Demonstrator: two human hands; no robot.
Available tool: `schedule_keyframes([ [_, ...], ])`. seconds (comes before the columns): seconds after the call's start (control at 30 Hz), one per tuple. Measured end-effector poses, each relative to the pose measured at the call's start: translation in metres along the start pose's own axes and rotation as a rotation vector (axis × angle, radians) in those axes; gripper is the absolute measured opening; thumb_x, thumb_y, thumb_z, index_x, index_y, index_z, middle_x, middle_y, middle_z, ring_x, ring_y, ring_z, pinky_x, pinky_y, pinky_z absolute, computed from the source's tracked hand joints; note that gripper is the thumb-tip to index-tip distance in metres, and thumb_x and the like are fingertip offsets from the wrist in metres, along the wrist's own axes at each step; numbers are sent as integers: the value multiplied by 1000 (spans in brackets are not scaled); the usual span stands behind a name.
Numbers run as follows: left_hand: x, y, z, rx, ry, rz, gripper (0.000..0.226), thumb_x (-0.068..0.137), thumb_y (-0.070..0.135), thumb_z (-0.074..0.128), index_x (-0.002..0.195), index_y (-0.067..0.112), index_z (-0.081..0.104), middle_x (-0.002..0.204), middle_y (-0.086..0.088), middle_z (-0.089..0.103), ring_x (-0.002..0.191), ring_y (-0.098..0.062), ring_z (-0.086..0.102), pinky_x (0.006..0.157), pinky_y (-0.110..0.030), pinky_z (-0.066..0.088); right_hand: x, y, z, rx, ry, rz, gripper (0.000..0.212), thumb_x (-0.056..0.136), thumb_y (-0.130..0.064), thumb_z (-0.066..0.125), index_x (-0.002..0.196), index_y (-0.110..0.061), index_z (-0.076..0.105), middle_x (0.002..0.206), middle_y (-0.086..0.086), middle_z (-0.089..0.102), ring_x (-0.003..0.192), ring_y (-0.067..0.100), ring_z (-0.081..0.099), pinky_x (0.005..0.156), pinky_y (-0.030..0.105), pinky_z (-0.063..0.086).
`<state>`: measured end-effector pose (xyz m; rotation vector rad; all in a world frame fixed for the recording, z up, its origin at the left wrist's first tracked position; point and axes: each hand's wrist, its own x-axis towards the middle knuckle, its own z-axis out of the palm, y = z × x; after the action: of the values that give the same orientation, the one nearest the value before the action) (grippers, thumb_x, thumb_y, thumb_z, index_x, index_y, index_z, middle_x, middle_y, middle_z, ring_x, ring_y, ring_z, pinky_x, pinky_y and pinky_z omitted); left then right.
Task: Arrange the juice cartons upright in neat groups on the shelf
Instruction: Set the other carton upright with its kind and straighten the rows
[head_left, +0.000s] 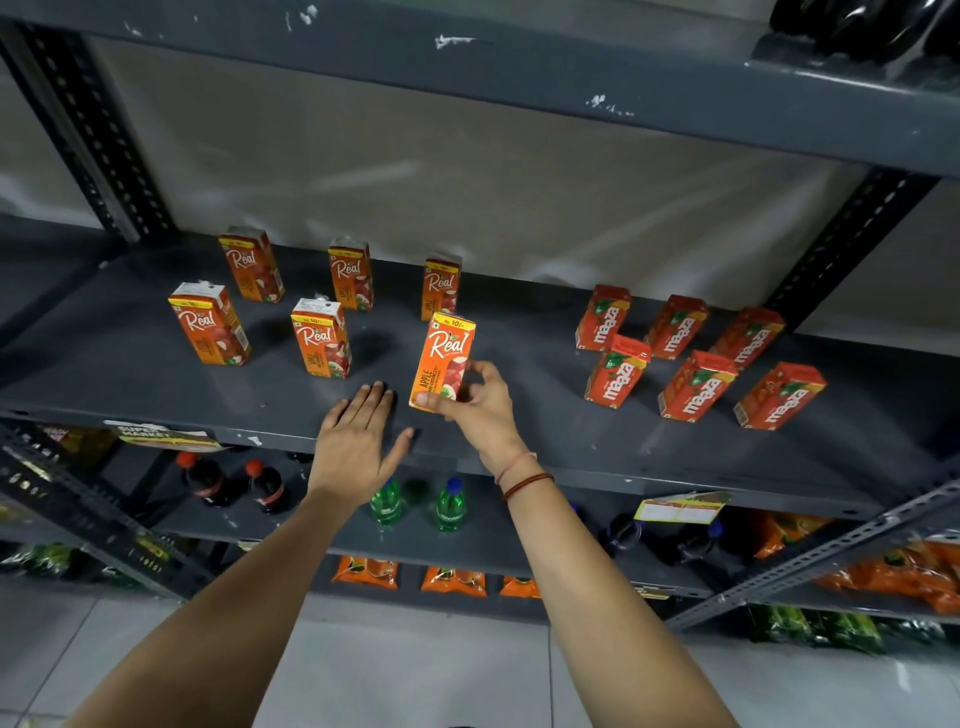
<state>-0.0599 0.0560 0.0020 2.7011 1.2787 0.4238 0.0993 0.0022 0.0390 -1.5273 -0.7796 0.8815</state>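
Several orange Real apple juice cartons stand upright in two rows on the left half of the grey shelf. My right hand grips the lower end of one more Real carton, held upright at the front of that group, near the shelf's middle. My left hand lies flat with fingers spread on the shelf's front edge, just left of the held carton, holding nothing. Several red Maaza cartons stand in two rows on the right half.
A grey upper shelf hangs above. Below the front edge sit dark cola bottles, green bottles and orange snack packs. Perforated uprights frame both sides. Yellow price tags hang on the shelf lips.
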Motion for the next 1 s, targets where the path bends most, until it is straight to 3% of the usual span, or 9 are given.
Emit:
schedule_keyframes([
  [0.1,0,0,-1,0,-19,-8,82,90,60,5,132,3,47,139,-16,49,131,-27,43,106,-43,33,2,1,-3,18,7,7,58,63,-14,85,107,-19,49,99,4,72,86,11,67,88,35,54],
  [0.23,-1,2,-3,-17,-13,-3,82,90,60,5,130,3,49,137,-16,51,129,-27,45,105,-43,35,12,0,-10,-30,62,-43,36,62,-11,85,86,-23,60,88,-5,71,83,8,68,83,28,52],
  [0.5,-6,5,3,-29,-39,-8,80,90,59,7,133,4,47,140,-14,49,131,-25,43,107,-42,33,43,4,2,-332,29,-121,52,61,-16,86,102,-18,55,109,6,70,94,11,63,89,28,49],
  [0.63,1,-10,1,-5,-19,-28,68,90,53,26,132,4,48,139,-14,50,130,-25,44,107,-42,34,57,6,21,-414,-5,-148,54,62,-17,86,106,-15,55,110,7,70,94,9,61,85,22,46],
  [0.83,1,-3,1,12,8,10,65,89,50,31,130,3,51,136,-14,52,128,-26,46,106,-42,35,50,13,6,-474,24,-234,60,62,-17,85,113,-13,55,114,5,67,101,8,57,90,25,45],
  [1.0,1,-3,2,15,21,11,65,89,49,31,130,4,51,137,-14,52,128,-25,46,106,-42,35,51,16,3,-550,11,-235,47,69,-21,81,108,-10,58,110,11,68,102,23,62,90,35,50],
])
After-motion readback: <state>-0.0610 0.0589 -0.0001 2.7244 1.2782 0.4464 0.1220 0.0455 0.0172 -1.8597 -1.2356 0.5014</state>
